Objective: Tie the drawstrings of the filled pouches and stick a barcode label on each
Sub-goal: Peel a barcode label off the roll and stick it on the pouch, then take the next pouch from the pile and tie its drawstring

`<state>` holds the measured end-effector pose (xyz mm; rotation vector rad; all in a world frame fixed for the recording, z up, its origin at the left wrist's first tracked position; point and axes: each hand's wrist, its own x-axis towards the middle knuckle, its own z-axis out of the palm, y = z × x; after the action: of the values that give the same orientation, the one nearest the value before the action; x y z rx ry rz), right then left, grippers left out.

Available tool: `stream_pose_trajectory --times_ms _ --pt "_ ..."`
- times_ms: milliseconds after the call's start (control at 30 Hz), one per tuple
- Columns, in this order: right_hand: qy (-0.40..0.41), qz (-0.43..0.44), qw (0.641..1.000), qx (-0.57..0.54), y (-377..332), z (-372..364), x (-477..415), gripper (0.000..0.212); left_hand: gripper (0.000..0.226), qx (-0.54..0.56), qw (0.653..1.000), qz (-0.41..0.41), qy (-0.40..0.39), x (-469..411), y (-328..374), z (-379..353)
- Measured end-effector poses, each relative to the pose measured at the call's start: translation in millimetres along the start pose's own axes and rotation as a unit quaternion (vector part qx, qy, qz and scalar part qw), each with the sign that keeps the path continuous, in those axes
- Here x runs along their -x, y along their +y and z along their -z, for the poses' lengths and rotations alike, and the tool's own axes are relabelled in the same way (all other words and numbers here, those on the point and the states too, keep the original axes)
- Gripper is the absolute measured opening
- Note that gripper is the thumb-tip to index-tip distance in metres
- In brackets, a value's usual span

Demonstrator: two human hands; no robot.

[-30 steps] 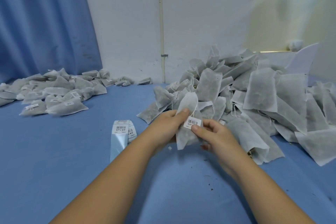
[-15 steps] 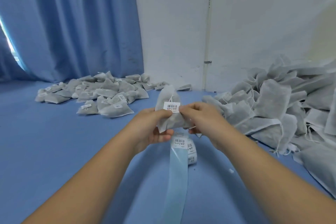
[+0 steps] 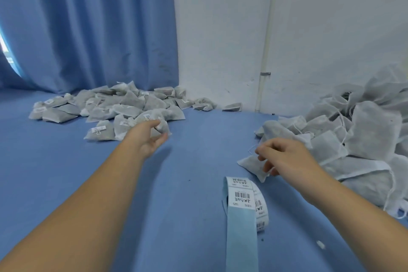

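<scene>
Your L hand (image 3: 150, 137) is out at the near edge of the done pile (image 3: 110, 108) on the left. Thumb & fingers are curled round one end of a pouch (image 3: 163, 127), and the grip looks loose. Your R hand (image 3: 284, 157) is over a second pouch (image 3: 249, 164), which lies flat on the blue table cover (image 3: 187, 172) just in front of the big heap (image 3: 364, 139) on the right. Its fingers are bent down & a bit spread, w/ the tips at the fabric. A thin drawstring (image 3: 251, 150) loops by the index finger; can't tell if you've got hold of string or pouch. The label roll (image 3: 242, 200) stands near you, btwn your arms but closer to the R one, w/ its pale blue backing strip (image 3: 241, 245) running toward you. The top labels show a barcode w/ a row of chars under it + small print, all too blurred to read. Several pouches in the done pile carry a white sticker (image 3: 98, 129), text unreadable. Behind are a blue curtain (image 3: 88, 28) and a white wall (image 3: 220, 28) w/ a vertical pipe (image 3: 267, 40).
</scene>
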<state>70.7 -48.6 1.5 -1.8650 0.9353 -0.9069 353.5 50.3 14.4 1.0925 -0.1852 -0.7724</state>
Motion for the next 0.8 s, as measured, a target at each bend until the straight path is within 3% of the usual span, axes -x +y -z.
stream_pose_trajectory --times_ms 67,233,400,500,633,800 --pt "0.005 -0.002 1.000 0.014 6.5 2.1 0.7 0.016 0.003 -0.046 0.998 0.026 -0.021 0.0 -11.9 -1.4" --pt "-0.001 -0.012 1.000 0.022 14.6 5.8 13.8 0.017 0.011 -0.113 0.993 0.027 -0.037 18.7 -26.9 -11.9" --pt "-0.006 -0.006 1.000 0.006 8.2 20.1 37.5 0.015 0.004 -0.170 0.979 -0.088 -0.073 67.6 -22.3 -47.3" --pt "0.001 -0.010 1.000 -0.006 4.6 37.0 54.9 0.013 0.009 -0.171 0.967 -0.133 -0.133 110.2 -26.3 -82.1" --pt "0.015 -0.027 0.998 -0.051 4.3 64.5 80.9 0.015 0.012 -0.144 0.959 -0.104 -0.222 169.7 -60.2 -130.6" --pt "0.099 -0.034 0.992 -0.076 25.6 102.0 123.1 0.017 0.017 -0.148 0.948 -0.069 -0.273 223.2 -140.6 -172.1"
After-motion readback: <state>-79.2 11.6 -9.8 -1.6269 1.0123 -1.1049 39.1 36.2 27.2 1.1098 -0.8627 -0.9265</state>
